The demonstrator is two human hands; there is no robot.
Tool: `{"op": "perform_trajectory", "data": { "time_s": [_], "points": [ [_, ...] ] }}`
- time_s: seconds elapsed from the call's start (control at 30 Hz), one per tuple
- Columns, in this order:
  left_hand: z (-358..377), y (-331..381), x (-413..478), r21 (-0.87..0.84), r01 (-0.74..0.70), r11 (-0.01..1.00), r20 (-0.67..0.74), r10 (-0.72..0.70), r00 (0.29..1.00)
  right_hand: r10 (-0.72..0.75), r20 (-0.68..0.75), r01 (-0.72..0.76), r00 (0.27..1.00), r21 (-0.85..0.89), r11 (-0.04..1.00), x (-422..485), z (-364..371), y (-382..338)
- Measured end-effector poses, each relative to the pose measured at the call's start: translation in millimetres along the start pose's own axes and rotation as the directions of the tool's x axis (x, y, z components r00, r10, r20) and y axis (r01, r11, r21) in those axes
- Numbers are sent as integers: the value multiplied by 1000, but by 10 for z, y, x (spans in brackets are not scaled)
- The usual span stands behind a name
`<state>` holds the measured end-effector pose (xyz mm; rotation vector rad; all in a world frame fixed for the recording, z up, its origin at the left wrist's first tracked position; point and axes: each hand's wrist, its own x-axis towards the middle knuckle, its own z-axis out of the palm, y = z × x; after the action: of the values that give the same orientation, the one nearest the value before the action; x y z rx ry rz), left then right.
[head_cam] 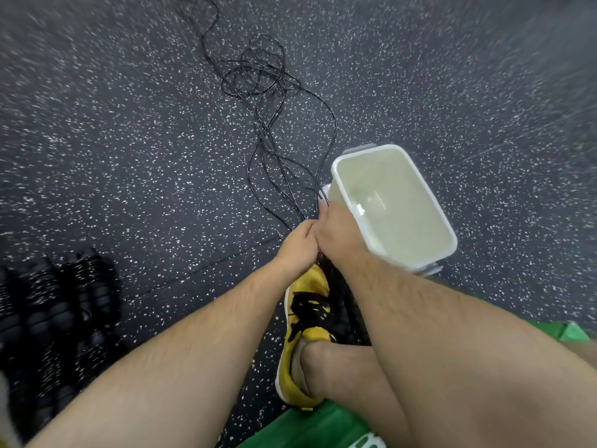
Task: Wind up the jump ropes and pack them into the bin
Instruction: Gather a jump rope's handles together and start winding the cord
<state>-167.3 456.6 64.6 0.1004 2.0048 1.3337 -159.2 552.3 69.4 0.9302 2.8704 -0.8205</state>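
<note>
Head view, looking down: two bare forearms reach forward and meet low over a yellow and black shoe (307,305). The left hand (298,250) has its fingers curled around the gathered ends of thin black jump ropes (274,130). The right hand (336,232) presses against it at the same bundle, but its fingers are hidden, so its hold cannot be told. The ropes trail away across the floor into a loose tangle of loops. A pale plastic bin (352,208), with nothing in it, stands just right of the hands.

Likely risk: pulling could tighten the crossed loops into knots, or drag them against the bin.

The floor (129,140) is dark speckled rubber. A green mat (310,428) lies under the person.
</note>
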Motion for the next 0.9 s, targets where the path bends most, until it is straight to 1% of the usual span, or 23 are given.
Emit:
{"op": "perform_trajectory", "data": {
  "time_s": [0.03,0.07,0.13,0.2,0.27,0.37,0.43,0.53,0.6,0.67,0.73,0.83,0.9],
  "points": [
    [-45,92,-47,-54,14,998,-18,-15,1000,3,-34,-2,999,40,999,31,-20,-60],
    [-97,183,-94,-80,21,997,-29,-23,999,17,-39,-14,999,88,996,51,-67,-147],
    [-221,346,-233,-130,12,991,-45,-17,999,42,2,-42,999,192,981,13,-250,-415],
    [-373,501,-390,-232,6,973,-73,-24,997,52,32,-59,998,344,937,-82,-470,-724],
    [-561,674,-601,-282,-16,959,-92,-11,996,43,46,-59,998,438,897,-144,-638,-971],
    [-868,821,-926,-257,-51,965,-113,22,993,3,83,-44,997,494,868,-326,-851,-1303],
    [-1107,866,-1161,-247,-68,967,-155,30,987,-36,130,-37,991,519,854,-474,-917,-1521],
    [-1438,940,-1533,-265,-105,958,-185,56,981,-81,232,-58,969,534,843,-748,-1003,-1851],
    [-1613,989,-1753,-319,-144,937,-229,71,971,-138,336,-59,932,514,856,-985,-1111,-2080],
    [-1772,1059,-1958,-362,-173,916,-261,79,962,-152,416,-115,897,549,828,-1209,-1220,-2271],
    [-1936,1129,-2154,-364,-193,911,-286,88,954,-145,462,-193,875,608,770,-1409,-1327,-2455],
    [-2186,1297,-2474,-392,-203,897,-273,97,957,-197,457,-226,867,715,662,-1623,-1499,-2800],
    [-2311,1456,-2706,-372,-211,904,-251,121,960,-230,420,-183,878,738,649,-1709,-1641,-3037]
  ]
}}
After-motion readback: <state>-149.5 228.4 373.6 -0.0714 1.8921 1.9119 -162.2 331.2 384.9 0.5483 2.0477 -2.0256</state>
